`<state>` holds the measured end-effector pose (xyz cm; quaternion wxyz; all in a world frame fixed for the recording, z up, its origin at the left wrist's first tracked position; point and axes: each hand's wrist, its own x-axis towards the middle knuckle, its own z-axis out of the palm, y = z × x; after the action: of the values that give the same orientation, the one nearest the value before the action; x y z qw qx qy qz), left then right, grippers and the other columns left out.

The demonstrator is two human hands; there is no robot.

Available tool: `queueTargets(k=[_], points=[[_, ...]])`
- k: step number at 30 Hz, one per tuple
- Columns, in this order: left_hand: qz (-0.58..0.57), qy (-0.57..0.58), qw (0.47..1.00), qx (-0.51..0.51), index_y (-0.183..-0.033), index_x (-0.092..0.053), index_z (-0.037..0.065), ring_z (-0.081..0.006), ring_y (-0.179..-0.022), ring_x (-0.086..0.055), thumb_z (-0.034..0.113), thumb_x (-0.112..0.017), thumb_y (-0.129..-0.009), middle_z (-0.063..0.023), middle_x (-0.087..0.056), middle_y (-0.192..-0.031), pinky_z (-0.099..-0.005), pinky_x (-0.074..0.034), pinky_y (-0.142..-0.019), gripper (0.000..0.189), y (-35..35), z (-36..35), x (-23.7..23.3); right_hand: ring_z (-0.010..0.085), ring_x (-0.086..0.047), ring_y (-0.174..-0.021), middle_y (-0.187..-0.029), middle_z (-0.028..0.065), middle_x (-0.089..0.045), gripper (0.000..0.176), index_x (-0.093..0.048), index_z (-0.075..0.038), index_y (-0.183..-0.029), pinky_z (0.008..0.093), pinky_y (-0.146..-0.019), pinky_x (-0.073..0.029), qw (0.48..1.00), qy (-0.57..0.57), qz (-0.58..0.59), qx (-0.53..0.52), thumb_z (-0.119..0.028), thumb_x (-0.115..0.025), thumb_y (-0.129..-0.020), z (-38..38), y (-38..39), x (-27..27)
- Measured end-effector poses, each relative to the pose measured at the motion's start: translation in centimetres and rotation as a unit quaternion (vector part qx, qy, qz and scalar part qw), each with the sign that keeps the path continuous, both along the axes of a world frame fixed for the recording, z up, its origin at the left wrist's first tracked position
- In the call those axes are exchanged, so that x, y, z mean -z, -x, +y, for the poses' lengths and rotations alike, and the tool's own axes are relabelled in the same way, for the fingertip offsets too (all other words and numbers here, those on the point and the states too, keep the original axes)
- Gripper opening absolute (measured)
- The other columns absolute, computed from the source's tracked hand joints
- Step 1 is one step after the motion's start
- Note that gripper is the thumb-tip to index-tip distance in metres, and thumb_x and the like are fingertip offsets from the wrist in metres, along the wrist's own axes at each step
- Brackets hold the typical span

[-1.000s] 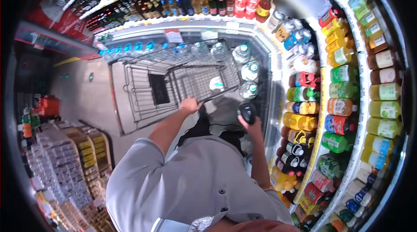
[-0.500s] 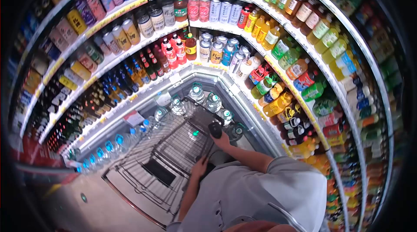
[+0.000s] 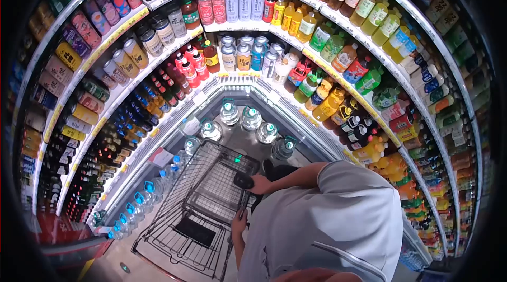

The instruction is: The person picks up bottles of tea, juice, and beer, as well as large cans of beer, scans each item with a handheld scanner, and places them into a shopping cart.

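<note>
My right hand [image 3: 257, 184] is closed around a dark, rounded object [image 3: 243, 179], over the near side of a wire shopping cart [image 3: 196, 200]. I cannot tell what that object is. Lower down, my left hand [image 3: 239, 222] has its fingers curled at the cart's side rail. The cart's wire basket shows a dark flat panel [image 3: 195, 231] at its lower part, and bare floor is visible through the mesh.
Shelves curve around me with cans [image 3: 244, 56], juice bottles [image 3: 328, 104] and beer bottles [image 3: 138, 106]. Large water jugs [image 3: 251, 118] stand on the floor at the corner. Blue-capped water bottles [image 3: 141, 198] line the left shelf's base.
The view has turned and shifted. In it the cart stands more upright, and my right hand with the dark object appears lower and farther left. My left hand stays at the cart's side.
</note>
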<state>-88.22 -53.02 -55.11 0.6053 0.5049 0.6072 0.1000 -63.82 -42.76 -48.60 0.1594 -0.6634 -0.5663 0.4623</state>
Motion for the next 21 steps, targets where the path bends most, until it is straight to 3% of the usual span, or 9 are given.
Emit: queueTargets(k=[1,4,6,7,8,13,16,18,21], points=[[0.058,0.011,0.998,0.006,-0.139,-0.059,0.011,-0.0375,-0.108,-0.068,0.054,-0.057,-0.095,-0.0259,-0.071,-0.108,-0.044,-0.051,-0.091,0.061,0.3,0.4,-1.8,0.0395,-0.064,-0.11,-0.107,0.0225,-0.07,0.05,-0.07,-0.009,-0.112,0.0479,-0.096,-0.051,1.0,0.005,0.004,0.001,-0.045,-0.075,-0.077,0.2,0.0,0.0],[0.071,-0.086,0.993,0.031,-0.137,-0.06,0.012,-0.0384,-0.108,-0.067,0.053,-0.056,-0.096,-0.0236,-0.072,-0.104,-0.0462,-0.051,-0.093,0.058,3.0,-1.3,4.6,0.0403,-0.069,-0.095,-0.091,0.0234,-0.071,0.038,-0.072,-0.004,-0.099,0.0485,-0.086,-0.054,0.996,-0.006,0.067,-0.062,-0.035,-0.073,-0.077,0.8,-0.2,2.3],[0.191,-0.052,0.974,0.109,-0.136,-0.061,0.014,-0.0421,-0.109,-0.065,0.051,-0.054,-0.097,-0.0255,-0.071,-0.108,-0.0486,-0.05,-0.095,0.054,3.2,-0.1,2.0,0.0378,-0.069,-0.101,-0.099,0.0224,-0.072,0.043,-0.071,-0.004,-0.106,0.046,-0.087,-0.053,0.997,-0.007,0.035,-0.066,-0.036,-0.077,-0.077,0.9,0.3,7.9],[0.185,-0.102,0.974,0.086,-0.136,-0.061,0.015,-0.045,-0.112,-0.062,0.049,-0.051,-0.099,-0.0272,-0.067,-0.117,-0.0507,-0.049,-0.096,0.051,3.3,-0.2,1.0,0.0401,-0.068,-0.096,-0.092,0.0231,-0.071,0.046,-0.072,-0.004,-0.098,0.0482,-0.08,-0.055,0.993,-0.048,0.093,-0.058,-0.04,-0.081,-0.071,1.0,0.5,9.2],[0.233,-0.084,0.964,0.096,-0.136,-0.061,0.017,-0.0449,-0.116,-0.06,0.05,-0.05,-0.099,-0.0276,-0.063,-0.123,-0.0501,-0.048,-0.097,0.051,4.4,-0.8,3.3,0.0403,-0.068,-0.097,-0.094,0.022,-0.071,0.043,-0.072,-0.006,-0.098,0.0482,-0.081,-0.055,0.987,-0.009,0.145,-0.071,-0.038,-0.081,-0.072,1.6,0.6,8.3],[0.208,-0.006,0.977,0.042,-0.137,-0.06,0.017,-0.0435,-0.113,-0.061,0.05,-0.05,-0.101,-0.0261,-0.064,-0.122,-0.0491,-0.049,-0.096,0.051,5.0,1.6,2.2,0.0397,-0.069,-0.092,-0.092,0.0195,-0.07,0.033,-0.07,-0.008,-0.098,0.0468,-0.078,-0.054,0.955,-0.118,0.219,-0.161,-0.032,-0.078,-0.076,4.4,1.2,8.8],[0.22,-0.028,0.975,0.03,-0.138,-0.06,0.016,-0.0427,-0.11,-0.063,0.049,-0.049,-0.101,-0.0248,-0.064,-0.12,-0.0475,-0.05,-0.094,0.05,5.2,2.9,2.1,0.0397,-0.068,-0.089,-0.09,0.0198,-0.069,0.03,-0.069,-0.008,-0.096,0.0468,-0.076,-0.054,0.938,-0.152,0.234,-0.207,-0.031,-0.077,-0.078,7.1,-0.1,7.6],[0.251,-0.04,0.966,0.052,-0.132,-0.063,0.01,-0.0414,-0.106,-0.064,0.049,-0.049,-0.102,-0.0243,-0.065,-0.114,-0.0463,-0.051,-0.092,0.051,5.0,4.1,1.8,0.0404,-0.068,-0.087,-0.087,0.0203,-0.068,0.03,-0.068,-0.007,-0.092,0.0476,-0.074,-0.054,0.931,-0.158,0.266,-0.193,-0.033,-0.076,-0.078,9.0,-1.2,7.8],[0.271,-0.071,0.957,-0.073,-0.11,-0.067,0.0,-0.0417,-0.099,-0.064,0.051,-0.049,-0.101,-0.0256,-0.066,-0.099,-0.049,-0.05,-0.085,0.056,1.9,6.5,-0.8,0.0407,-0.067,-0.086,-0.084,0.0203,-0.069,0.034,-0.067,-0.005,-0.089,0.0479,-0.073,-0.053,0.959,-0.086,0.196,-0.183,-0.035,-0.077,-0.076,12.6,-3.8,8.9]])
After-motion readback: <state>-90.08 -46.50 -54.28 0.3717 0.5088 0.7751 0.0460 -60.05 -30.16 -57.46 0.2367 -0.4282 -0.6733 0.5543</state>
